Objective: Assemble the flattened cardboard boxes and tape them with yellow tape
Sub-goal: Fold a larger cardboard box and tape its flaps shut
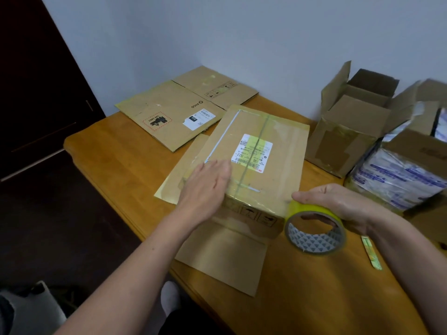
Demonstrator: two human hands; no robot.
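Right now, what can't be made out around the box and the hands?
Head view: small print on the shipping label is too small and blurred.
Near-left corner of the box: hidden under the left hand.
The right hand's fingers are partly hidden inside the yellow tape roll.
The carton of printed packets is blurred and cut off by the right edge.

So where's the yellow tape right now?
Lower right of the head view: the right hand grips the tape roll beside the near corner of the box.
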